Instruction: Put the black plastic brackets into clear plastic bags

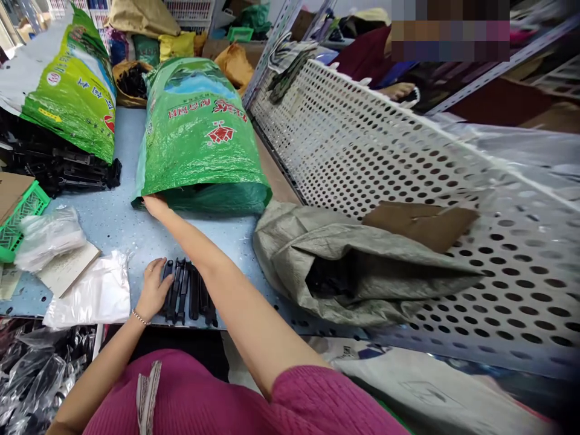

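Observation:
My left hand (155,285) rests at the left end of a row of several black plastic parts (182,290) near the table's front edge. Its fingers are extended and touch the outermost part. Reaching forward across the table, my right hand (155,204) goes into the mouth of a large green woven sack (199,145) that lies on its side. The sack's edge hides those fingers, so what they hold, if anything, does not show. Dark contents are partly visible inside the sack's opening.
A second green sack (77,84) lies at left above piled black parts (58,163). Clear plastic bags (93,293) and a green basket (27,217) sit at the left. A grey woven sack (290,260) leans by a perforated white panel (385,145). Another person's hand (399,92) shows beyond it.

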Demonstrator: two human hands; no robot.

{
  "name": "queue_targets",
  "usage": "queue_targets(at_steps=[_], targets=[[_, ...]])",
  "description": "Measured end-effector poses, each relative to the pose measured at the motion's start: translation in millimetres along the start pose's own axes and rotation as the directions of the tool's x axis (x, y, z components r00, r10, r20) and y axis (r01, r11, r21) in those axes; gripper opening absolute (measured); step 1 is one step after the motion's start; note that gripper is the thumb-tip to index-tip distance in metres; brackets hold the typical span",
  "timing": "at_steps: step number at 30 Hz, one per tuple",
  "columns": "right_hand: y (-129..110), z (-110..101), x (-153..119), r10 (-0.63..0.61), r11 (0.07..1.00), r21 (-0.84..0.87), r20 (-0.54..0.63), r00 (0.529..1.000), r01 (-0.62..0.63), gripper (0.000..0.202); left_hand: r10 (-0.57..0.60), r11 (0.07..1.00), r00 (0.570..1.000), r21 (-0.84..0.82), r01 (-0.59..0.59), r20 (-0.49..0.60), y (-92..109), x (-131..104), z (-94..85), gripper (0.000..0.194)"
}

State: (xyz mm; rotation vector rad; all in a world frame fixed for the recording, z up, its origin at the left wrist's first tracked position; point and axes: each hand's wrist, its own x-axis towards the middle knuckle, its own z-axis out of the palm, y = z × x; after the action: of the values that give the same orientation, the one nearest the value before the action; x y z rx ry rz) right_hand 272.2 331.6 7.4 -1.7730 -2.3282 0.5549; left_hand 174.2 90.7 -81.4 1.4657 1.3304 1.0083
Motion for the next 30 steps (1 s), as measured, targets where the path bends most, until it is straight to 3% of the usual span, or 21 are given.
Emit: queue_targets(at_steps=[3,6,8,10,12,14,17,20,21,23,27,30], targets=[[0.6,8.7,-41.2,-0.088,0.995,0.052,-0.054,0.995,0.091,0.037,-0.161,0.939,0.985,-0.318,0.134,-0.062,12.8,18.7,-25.1,0.049],[-2.8,26.2,-119.8,-0.206,0.921,0.311,-0.121,0.971,0.234,0.029,-0.354,0.678,0.935,-0.682,0.273,0.022,29.9,44.2,-45.9,0.055],[-4.6,34.0,-170.7,-0.309,0.84,0.454,-0.048,0.95,0.296,0.025,-0.405,0.594,0.91,-0.729,0.339,0.093,41.5,54.2,-49.2,0.055],[-2.0,34.8,-202.5,-0.37,0.773,0.5,-0.144,0.918,0.39,0.026,-0.413,0.629,0.903,-0.68,0.377,0.119,52.8,53.1,-45.2,0.05],[5.8,30.8,-209.2,-0.264,0.804,0.451,-0.314,0.912,0.388,0.026,-0.373,0.674,0.913,-0.628,0.39,0.167,63.8,43.1,-38.2,0.048],[15.4,26.5,-195.9,-0.114,0.883,0.38,-0.394,0.912,0.274,0.028,-0.319,0.689,0.917,-0.605,0.398,0.24,73.4,30.9,-31.9,0.049],[23.6,27.3,-167.1,-0.004,0.894,0.428,-0.287,0.958,0.132,0.043,-0.275,0.707,0.928,-0.601,0.372,0.252,82.2,21.2,-28.4,0.049],[19.9,36.9,-163.6,0.07,0.744,0.668,-0.123,0.99,0.03,0.062,-0.276,0.733,0.938,-0.586,0.346,0.208,82.6,23.8,-31.4,0.049],[17.0,41.1,-171.1,0.056,0.706,0.708,-0.094,0.994,0.027,0.065,-0.285,0.737,0.94,-0.583,0.341,0.189,81.3,26.1,-33.0,0.049],[10.2,50.5,-195.7,-0.044,0.735,0.668,-0.121,0.992,0.114,0.068,-0.331,0.728,0.933,-0.59,0.349,0.142,77.8,31.4,-35.5,0.048],[-0.2,71.6,-243.0,-0.275,0.882,0.323,-0.239,0.931,0.343,0.06,-0.421,0.69,0.894,-0.585,0.426,0.153,69.7,42.3,-38.5,0.052],[9.6,73.8,-235.5,-0.35,0.887,0.258,-0.161,0.923,0.382,0.055,-0.391,0.762,0.911,-0.509,0.4,0.131,60.2,46.1,-46.4,0.053]])
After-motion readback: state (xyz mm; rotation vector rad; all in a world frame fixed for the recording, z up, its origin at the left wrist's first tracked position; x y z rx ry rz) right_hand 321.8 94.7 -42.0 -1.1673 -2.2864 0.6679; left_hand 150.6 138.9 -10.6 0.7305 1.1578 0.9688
